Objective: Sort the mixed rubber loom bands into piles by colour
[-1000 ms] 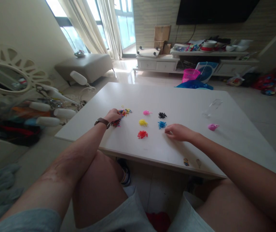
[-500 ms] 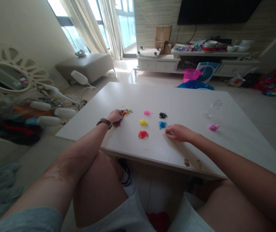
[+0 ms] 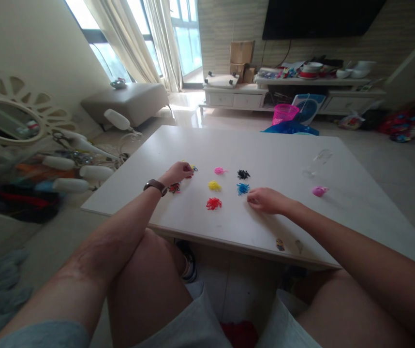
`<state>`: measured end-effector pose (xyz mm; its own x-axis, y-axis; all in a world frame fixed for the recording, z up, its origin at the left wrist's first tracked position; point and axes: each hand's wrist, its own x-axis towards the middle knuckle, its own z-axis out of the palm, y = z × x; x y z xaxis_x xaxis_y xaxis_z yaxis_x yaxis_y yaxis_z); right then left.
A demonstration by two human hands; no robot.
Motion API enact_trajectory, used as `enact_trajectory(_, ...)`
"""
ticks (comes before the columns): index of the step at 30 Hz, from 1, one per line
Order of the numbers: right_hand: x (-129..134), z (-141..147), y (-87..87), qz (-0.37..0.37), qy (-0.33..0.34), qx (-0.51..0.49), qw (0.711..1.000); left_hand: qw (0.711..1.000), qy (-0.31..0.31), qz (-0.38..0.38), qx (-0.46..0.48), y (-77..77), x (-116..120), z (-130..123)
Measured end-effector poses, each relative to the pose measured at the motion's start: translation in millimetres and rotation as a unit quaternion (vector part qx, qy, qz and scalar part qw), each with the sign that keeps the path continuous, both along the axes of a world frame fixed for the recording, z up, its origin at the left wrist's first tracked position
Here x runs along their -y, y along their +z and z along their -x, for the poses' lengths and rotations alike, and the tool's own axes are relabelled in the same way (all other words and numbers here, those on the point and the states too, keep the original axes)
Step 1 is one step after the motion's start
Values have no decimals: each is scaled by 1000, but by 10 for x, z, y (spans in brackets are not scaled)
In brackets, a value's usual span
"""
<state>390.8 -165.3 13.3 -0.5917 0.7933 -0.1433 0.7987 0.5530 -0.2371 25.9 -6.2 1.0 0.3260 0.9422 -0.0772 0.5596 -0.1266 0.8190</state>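
My left hand (image 3: 178, 172), with a dark watch on its wrist, bends its fingers together over a mixed-colour pile of small bands (image 3: 174, 188). What its fingertips touch is too small to make out. My right hand (image 3: 265, 199) rests on the table with its fingers curled together, just in front of a pile of blue bands (image 3: 243, 188); whatever lies inside the fingers is hidden. Between the hands are separate piles of red bands (image 3: 214, 204), yellow bands (image 3: 214, 185) and pink bands (image 3: 220, 170). Black bands (image 3: 244, 174) lie behind the blue ones.
On the white table (image 3: 283, 154), a pink rounded object (image 3: 319, 191) and a clear plastic container (image 3: 322, 155) stand at the right. A small cartoon-figure sticker (image 3: 280, 244) lies by the front edge. A pink basket (image 3: 285, 114) is beyond the far edge.
My left hand has moved slightly right and away from me over the mixed pile, uncovering its nearer part. My right hand stays by the blue bands.
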Motion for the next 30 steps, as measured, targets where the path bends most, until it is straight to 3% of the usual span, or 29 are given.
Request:
enact_trajectory(5,30,25,5,-15,-14,16,1000,993,-114,-38,5,30,103,-253)
enact_trajectory(11,30,63,-76,-93,-20,-61,994,976,-208,-68,11,30,260,-644)
enact_trajectory(17,41,163,-157,-130,-12,-72,989,954,-283,-86,50,73,440,-1020)
enact_trajectory(23,62,248,-195,-140,-23,-88,986,945,-308,-77,79,133,504,-1192)
enact_trajectory(30,80,271,-149,-153,-55,-100,982,957,-272,-52,88,135,466,-1203)
